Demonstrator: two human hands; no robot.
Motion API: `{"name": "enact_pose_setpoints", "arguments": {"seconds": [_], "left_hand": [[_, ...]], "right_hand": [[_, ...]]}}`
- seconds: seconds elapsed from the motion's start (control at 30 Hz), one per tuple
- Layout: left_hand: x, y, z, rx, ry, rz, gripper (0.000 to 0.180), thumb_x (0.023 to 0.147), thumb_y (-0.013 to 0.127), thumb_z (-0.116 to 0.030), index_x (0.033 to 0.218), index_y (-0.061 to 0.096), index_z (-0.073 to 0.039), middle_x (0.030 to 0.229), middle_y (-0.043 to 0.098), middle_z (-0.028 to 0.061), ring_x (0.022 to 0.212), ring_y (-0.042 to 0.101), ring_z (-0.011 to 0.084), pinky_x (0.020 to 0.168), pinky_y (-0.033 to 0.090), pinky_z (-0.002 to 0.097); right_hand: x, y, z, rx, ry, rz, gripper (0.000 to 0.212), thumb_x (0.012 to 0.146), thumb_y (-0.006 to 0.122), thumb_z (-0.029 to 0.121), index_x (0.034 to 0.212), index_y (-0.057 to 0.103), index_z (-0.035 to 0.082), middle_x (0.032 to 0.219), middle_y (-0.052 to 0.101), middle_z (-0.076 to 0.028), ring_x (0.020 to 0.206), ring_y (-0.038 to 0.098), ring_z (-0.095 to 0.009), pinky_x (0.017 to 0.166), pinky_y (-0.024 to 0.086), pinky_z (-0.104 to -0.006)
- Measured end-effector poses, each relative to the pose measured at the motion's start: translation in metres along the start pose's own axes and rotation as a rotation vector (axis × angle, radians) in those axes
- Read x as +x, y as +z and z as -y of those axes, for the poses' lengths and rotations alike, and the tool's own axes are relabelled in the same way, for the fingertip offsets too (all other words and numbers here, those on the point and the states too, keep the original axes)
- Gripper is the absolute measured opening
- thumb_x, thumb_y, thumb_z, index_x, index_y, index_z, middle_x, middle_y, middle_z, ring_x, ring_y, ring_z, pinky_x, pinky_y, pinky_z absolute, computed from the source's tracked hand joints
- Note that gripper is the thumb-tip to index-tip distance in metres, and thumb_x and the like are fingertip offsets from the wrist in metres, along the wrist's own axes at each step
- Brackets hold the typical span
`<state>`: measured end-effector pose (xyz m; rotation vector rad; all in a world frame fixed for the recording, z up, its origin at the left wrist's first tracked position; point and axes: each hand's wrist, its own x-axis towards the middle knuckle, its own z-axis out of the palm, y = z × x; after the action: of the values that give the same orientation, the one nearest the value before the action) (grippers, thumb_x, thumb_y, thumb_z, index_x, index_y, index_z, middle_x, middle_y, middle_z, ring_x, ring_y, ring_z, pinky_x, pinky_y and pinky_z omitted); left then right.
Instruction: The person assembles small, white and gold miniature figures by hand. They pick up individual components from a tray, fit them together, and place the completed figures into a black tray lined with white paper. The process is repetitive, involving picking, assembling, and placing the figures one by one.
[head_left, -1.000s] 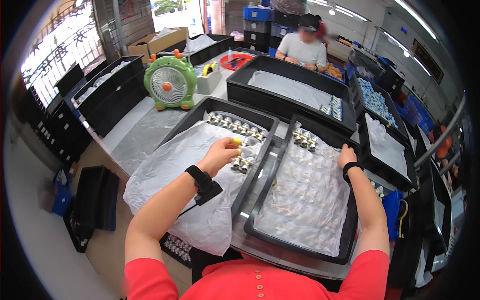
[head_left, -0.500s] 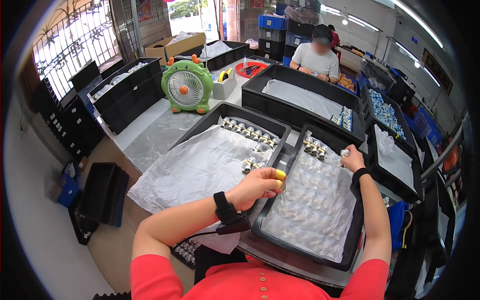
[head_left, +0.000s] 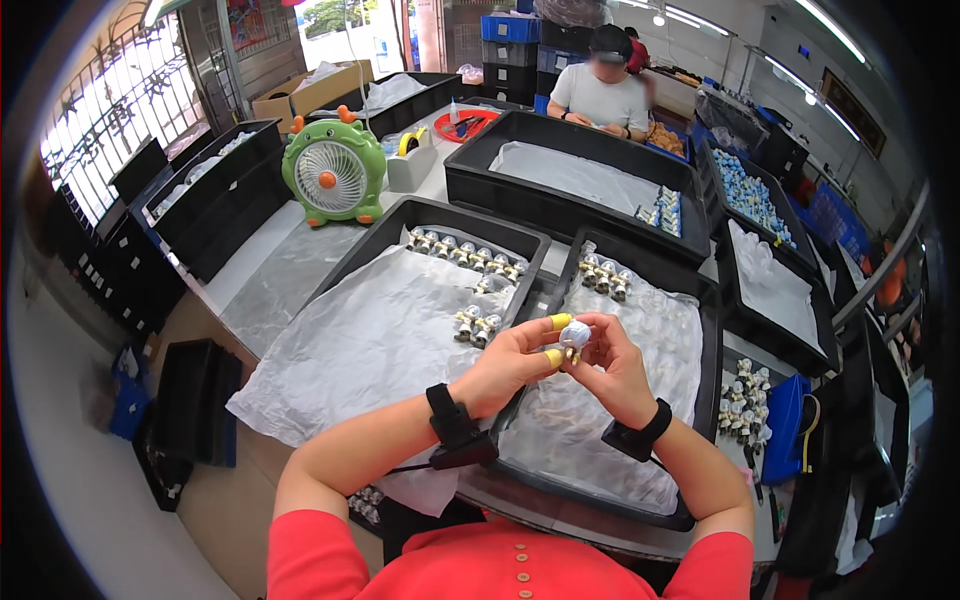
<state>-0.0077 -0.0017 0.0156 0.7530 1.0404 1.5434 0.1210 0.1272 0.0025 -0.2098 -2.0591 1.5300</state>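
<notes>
A small figurine [head_left: 575, 336] with a rounded pale grey-white head and a gold-toned lower part is held up between my hands. My left hand [head_left: 508, 366], yellow wraps on its thumb and index finger, pinches it from the left. From the other side, the fingers of my right hand [head_left: 618, 372] close around it. Below them lies the right black tray [head_left: 708, 370], lined with white sheeting; a few similar figurines [head_left: 606, 277] stand at its far end. The left black tray [head_left: 400, 212] has rows of figurines [head_left: 468, 254] along its far side and a couple more [head_left: 477, 325] nearer me.
A green animal-shaped fan [head_left: 332, 168] stands at the back left. Behind the trays is a larger black bin [head_left: 470, 185]; a person [head_left: 602, 95] sits beyond it. More figurines [head_left: 744, 405] lie on the right beside a blue bin [head_left: 787, 430]. Black crates [head_left: 190, 400] sit on the floor.
My right hand has come from the right tray's far right edge to the middle, bringing the figurine to my left hand. The view has shifted, and the loose figurines on the right now show.
</notes>
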Motion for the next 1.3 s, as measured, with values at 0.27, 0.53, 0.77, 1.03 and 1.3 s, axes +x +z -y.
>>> {"name": "enact_pose_setpoints", "arguments": {"seconds": [0.27,0.53,0.77,1.03,1.3], "left_hand": [[0.005,-0.003,-0.004,-0.019,-0.038,0.070,0.050,0.085,0.056,-0.004,0.132,0.040,-0.001,0.118,0.053,0.0044,0.102,0.053,0.0099,0.088,0.043,0.0246],[0.009,-0.004,0.003,-0.050,-0.016,0.128,0.050,0.088,0.054,-0.005,0.135,0.037,-0.005,0.123,0.050,0.0046,0.111,0.051,0.0117,0.095,0.041,0.0281],[0.006,-0.011,0.006,-0.148,-0.079,0.109,0.045,0.091,0.051,-0.009,0.135,0.038,-0.008,0.124,0.049,0.0040,0.111,0.051,0.0126,0.096,0.042,0.0295],[0.009,-0.009,0.006,-0.120,-0.123,0.035,0.045,0.090,0.054,-0.010,0.132,0.038,-0.007,0.125,0.047,0.0052,0.110,0.051,0.0141,0.094,0.044,0.0298],[0.007,-0.011,0.010,-0.211,-0.102,0.014,0.042,0.088,0.053,-0.005,0.126,0.037,-0.004,0.119,0.047,0.0081,0.106,0.052,0.0151,0.090,0.047,0.0301]], "right_hand": [[0.000,-0.003,0.002,-0.067,0.007,-0.042,0.038,0.076,0.069,0.004,0.110,0.051,0.005,0.084,0.061,-0.001,0.068,0.054,-0.005,0.061,0.046,-0.0203],[-0.001,-0.004,0.004,-0.265,-0.067,-0.108,0.047,0.071,0.071,0.004,0.115,0.053,0.006,0.081,0.060,-0.003,0.065,0.055,-0.009,0.061,0.047,-0.0221],[-0.001,-0.003,-0.001,-0.199,-0.034,-0.066,0.046,0.072,0.070,0.003,0.115,0.055,0.005,0.081,0.060,-0.003,0.066,0.055,-0.008,0.061,0.047,-0.0220],[0.001,-0.011,-0.005,-0.125,0.062,0.045,0.049,0.079,0.067,0.006,0.125,0.049,0.004,0.092,0.059,-0.002,0.074,0.053,-0.006,0.070,0.046,-0.0212],[0.002,-0.016,-0.016,0.262,0.220,0.162,0.053,0.086,0.059,0.002,0.134,0.037,0.004,0.105,0.056,-0.006,0.093,0.056,-0.010,0.084,0.048,-0.0261]]}}
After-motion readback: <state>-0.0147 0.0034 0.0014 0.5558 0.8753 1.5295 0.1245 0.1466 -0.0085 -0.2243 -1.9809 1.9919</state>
